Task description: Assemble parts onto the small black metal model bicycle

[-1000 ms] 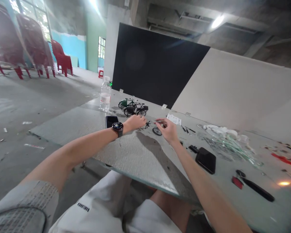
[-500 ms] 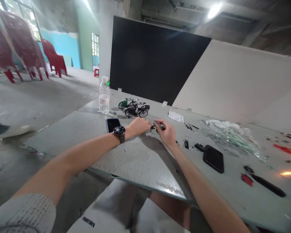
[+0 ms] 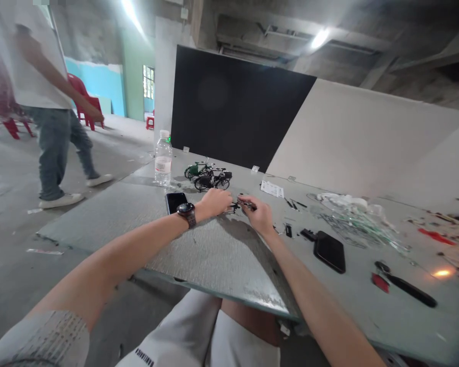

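My left hand (image 3: 215, 202), with a dark watch on its wrist, is closed with its fingertips on a small black model part (image 3: 234, 207) just above the table. Facing it, my right hand (image 3: 259, 214) pinches a small dark, partly shiny piece (image 3: 249, 205) against that part. Fingers cover much of both pieces, so their exact shape is hidden. Beyond my left hand stand a black miniature bicycle (image 3: 213, 180) and a green miniature bicycle (image 3: 196, 169), close together. A phone (image 3: 175, 202) lies beside my left wrist.
A water bottle (image 3: 162, 159) stands at the back left. On the right lie a printed paper (image 3: 272, 189), slim dark tools (image 3: 292, 204), a black flat case (image 3: 329, 251), a plastic bag heap (image 3: 361, 214) and a black-handled tool (image 3: 411, 291). A person (image 3: 53, 102) walks left of the table.
The person at the left has come into fuller view. My view has tilted slightly up and shifted right. Both hands stay together at the small part, with the right fingers a little changed.
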The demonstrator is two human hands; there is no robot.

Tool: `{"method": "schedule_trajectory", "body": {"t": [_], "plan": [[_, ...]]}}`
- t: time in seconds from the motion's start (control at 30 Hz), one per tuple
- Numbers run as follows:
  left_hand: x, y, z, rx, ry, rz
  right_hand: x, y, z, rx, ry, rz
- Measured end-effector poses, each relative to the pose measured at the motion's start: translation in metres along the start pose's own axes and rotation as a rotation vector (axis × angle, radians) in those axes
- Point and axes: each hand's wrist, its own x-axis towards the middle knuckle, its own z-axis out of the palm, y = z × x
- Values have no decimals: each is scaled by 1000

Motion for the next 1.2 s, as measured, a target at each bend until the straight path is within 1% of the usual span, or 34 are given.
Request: {"method": "schedule_trajectory", "body": {"t": [0.17, 0.3, 0.4, 0.5, 0.57, 0.7, 0.77, 0.87, 1.03, 1.13, 1.2], "plan": [[4, -1, -8, -141, -31, -82, 4, 2, 2, 27, 28, 15], [8, -3, -8, -184, -71, -122, 6, 3, 3, 21, 27, 20], [9, -5, -7, -176, -67, -122, 7, -3, -3, -55, 16, 16], [9, -5, -8, -171, -65, -124, 8, -10, -12, -139, 67, -28], [8, -5, -9, -169, -63, -123, 9, -11, -18, -157, 91, -39], [6, -4, -11, -158, -55, -115, 9, -4, -22, -153, 3, 26], [6, -4, -11, -150, -49, -112, 9, 2, -21, -135, -12, 37], [7, -4, -9, -153, -60, -112, 9, 7, -19, -71, 7, 38], [11, -3, -5, -180, -95, -133, 7, 6, -20, 66, 23, 85], [13, -2, -6, -209, -118, -170, 6, 6, -22, 80, 21, 90], [13, 1, -8, -213, -120, -181, 6, 7, -23, 86, 54, 109]]}}
